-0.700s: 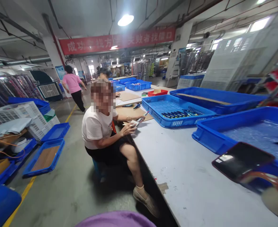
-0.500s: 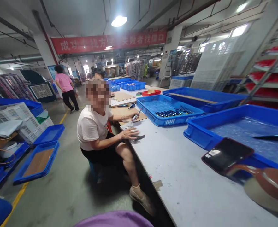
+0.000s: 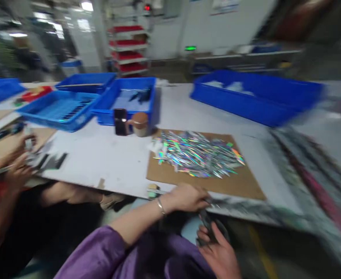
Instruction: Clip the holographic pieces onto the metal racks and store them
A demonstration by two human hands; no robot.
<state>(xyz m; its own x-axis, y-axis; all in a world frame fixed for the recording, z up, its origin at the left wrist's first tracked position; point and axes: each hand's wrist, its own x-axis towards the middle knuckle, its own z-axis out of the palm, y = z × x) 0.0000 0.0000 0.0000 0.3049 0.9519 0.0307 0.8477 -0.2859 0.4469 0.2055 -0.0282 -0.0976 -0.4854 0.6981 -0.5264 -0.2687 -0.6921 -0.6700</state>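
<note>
My left hand (image 3: 189,197), with a silver bracelet at the wrist, reaches over the table's front edge. Its fingers are closed at the upper end of a dark, slim tool (image 3: 206,220); blur hides its kind. Below the edge, my right hand (image 3: 216,246) is turned palm up, fingers curled around the tool's lower part. Just beyond my hands, a heap of shiny, rainbow-glinting slim pieces (image 3: 195,153) covers much of a brown cardboard sheet (image 3: 240,184). A small yellow and green block (image 3: 153,191) sits at the table edge, left of my left hand.
A co-worker's hands (image 3: 21,166) work at the left near dark flat pieces (image 3: 54,161). A phone (image 3: 120,122) leans by a brown-lidded mug (image 3: 140,124). Blue trays (image 3: 106,112) stand behind, and a large blue bin (image 3: 231,99) stands at the back right. Blurred long strips (image 3: 312,174) lie right.
My view has swung right and down, from the seated co-worker and aisle to my own part of the table. Both my hands, the dark tool and the shiny heap have come into view.
</note>
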